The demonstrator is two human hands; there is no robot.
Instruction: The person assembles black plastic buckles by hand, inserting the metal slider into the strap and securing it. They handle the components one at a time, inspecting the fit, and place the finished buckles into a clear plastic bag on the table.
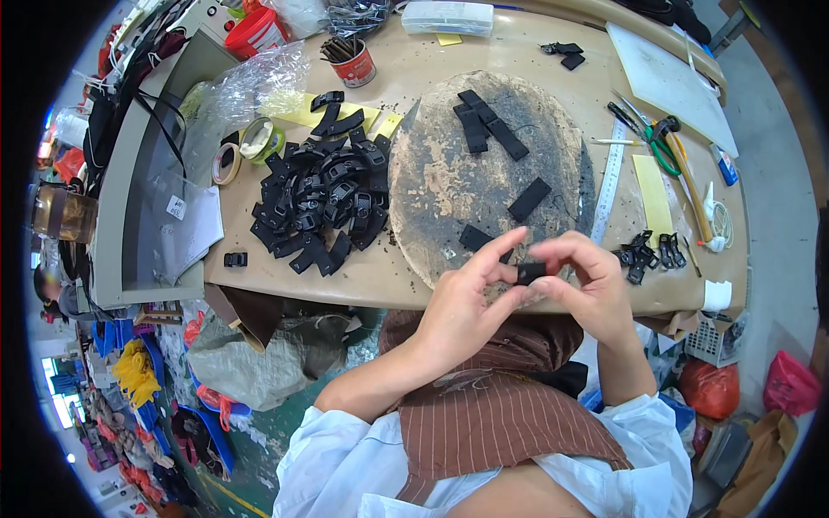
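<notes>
My left hand [465, 304] and my right hand [592, 281] are raised over the near edge of a worn round board [432, 173]. Between their fingertips they pinch a small black strap piece [531, 274], slightly blurred. Just beyond my left fingers lies a black strap strip [477, 238], partly covered by them. Another flat strip [529, 199] rests farther up the board, and several overlapping strips [494, 126] lie near its far side. To the left of the board is a heap of black straps with buckles [332, 186].
A single black buckle [235, 259] sits left of the heap, near a tape roll [226, 164]. A red tin [352, 67] holds thin rods. On the right are a ruler [610, 186], a hammer [688, 186], green-handled pliers [663, 154] and more black buckles [637, 257].
</notes>
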